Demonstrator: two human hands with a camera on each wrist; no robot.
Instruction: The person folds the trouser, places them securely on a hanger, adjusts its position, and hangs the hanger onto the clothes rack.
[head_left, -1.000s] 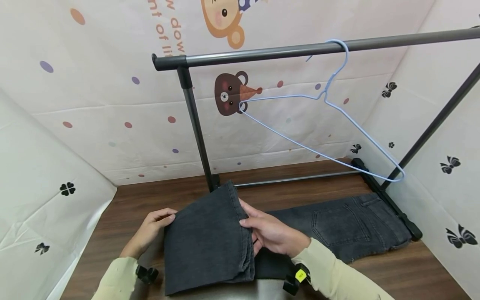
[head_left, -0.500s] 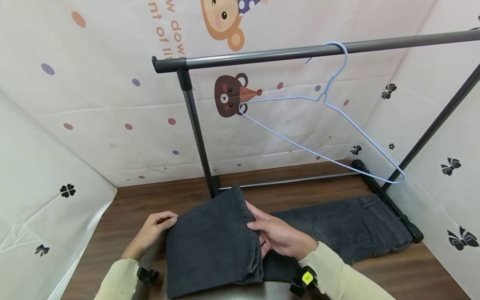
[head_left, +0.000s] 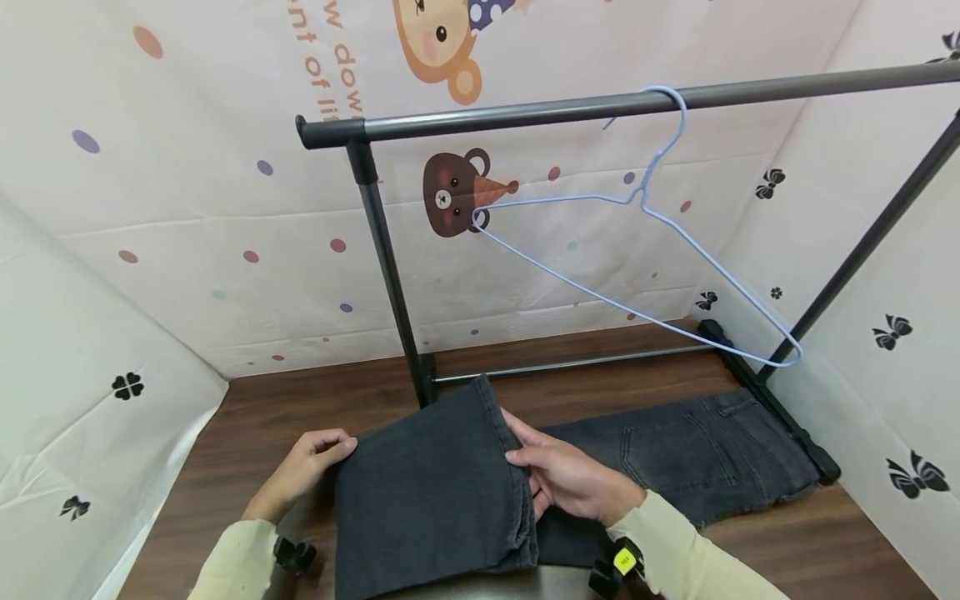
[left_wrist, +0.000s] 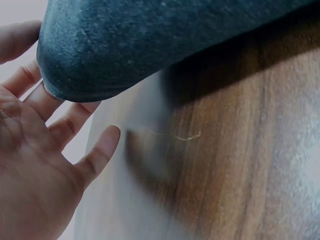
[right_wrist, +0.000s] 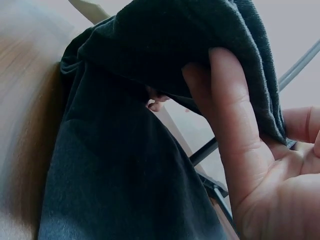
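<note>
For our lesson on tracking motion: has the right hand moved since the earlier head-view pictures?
Yes: in the head view, the right hand has shifted rightward, farther from the rack's left upright.

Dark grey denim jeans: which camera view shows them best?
Head view: the jeans appear there from back pocket to leg hem. Left wrist: only a fold touching the left hand. Right wrist: the leg hem held by the right hand, plus cloth below.
</note>
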